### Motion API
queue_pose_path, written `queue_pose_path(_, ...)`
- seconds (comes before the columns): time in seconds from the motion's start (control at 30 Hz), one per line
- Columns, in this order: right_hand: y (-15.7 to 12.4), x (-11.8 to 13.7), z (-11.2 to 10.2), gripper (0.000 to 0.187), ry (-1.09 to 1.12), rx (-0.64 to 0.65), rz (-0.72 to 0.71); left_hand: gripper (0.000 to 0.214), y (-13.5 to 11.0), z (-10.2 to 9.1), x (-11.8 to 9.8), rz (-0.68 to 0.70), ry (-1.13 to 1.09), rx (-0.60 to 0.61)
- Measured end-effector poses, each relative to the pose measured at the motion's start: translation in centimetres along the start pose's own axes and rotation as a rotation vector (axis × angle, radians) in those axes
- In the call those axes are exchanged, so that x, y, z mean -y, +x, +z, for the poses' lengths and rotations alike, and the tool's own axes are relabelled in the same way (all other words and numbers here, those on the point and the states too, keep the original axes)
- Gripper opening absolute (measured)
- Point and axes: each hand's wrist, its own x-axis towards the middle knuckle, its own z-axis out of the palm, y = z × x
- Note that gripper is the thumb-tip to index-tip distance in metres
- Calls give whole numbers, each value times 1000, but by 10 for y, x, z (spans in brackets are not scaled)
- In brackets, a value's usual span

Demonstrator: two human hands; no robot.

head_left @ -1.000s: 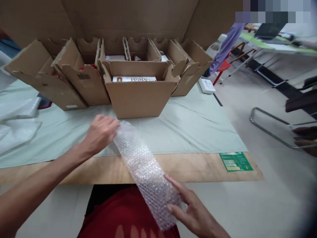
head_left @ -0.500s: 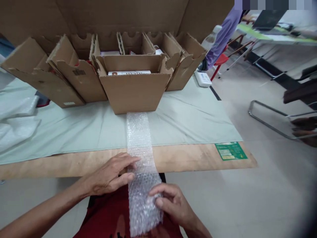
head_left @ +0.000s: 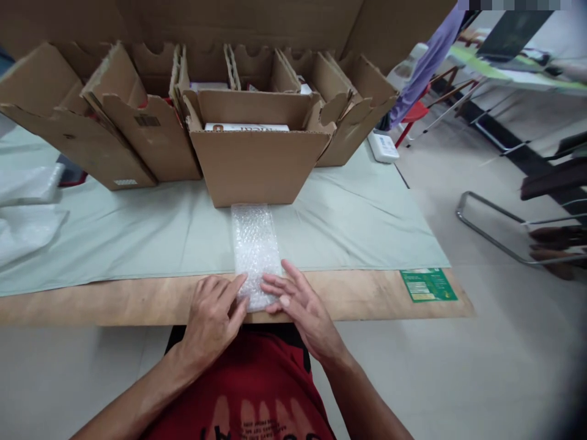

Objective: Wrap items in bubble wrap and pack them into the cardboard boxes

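Note:
A strip of bubble wrap [head_left: 255, 241] lies folded over on itself, with its near end close to the table's front edge. My left hand [head_left: 211, 315] is at its near left corner, fingers curled and the thumb and forefinger on the wrap's edge. From the right, my right hand [head_left: 309, 311] rests its fingertips on the near part of the wrap, with the fingers stretched out and apart. The wrap's far end reaches the foot of a brown cardboard box [head_left: 257, 168], which holds a white item with printed letters [head_left: 247, 128].
Several open cardboard bins [head_left: 151, 143] stand in a row behind the front box. White plastic wrapping [head_left: 27, 226] lies at the left on the pale green cloth [head_left: 348, 226]. A green printed card [head_left: 428, 285] is at the front right corner. A metal-framed chair [head_left: 490, 229] stands on the right.
The near end of the bubble wrap, which hung over the table edge toward my lap, is now folded up onto the table. Both hands have moved onto the fold.

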Motion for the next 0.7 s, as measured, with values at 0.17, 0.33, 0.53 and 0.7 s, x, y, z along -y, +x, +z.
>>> queue_pose_path(0.17,-8,2,-13,42,-837,13,-422,29,2,-5,9,4,44,34)
queue_pose_path(0.33,1,-4,-16,30,-1242,29,-667,38,-1,-12,9,88,-55,-22)
queue_pose_path(0.53,10,4,-7,20,-1063,5,-651,22,-2,-20,4,115,-237,-3)
queue_pose_path(0.7,9,9,-3,26,-1086,-267,-731,21,6,-11,10,-98,-286,-36)
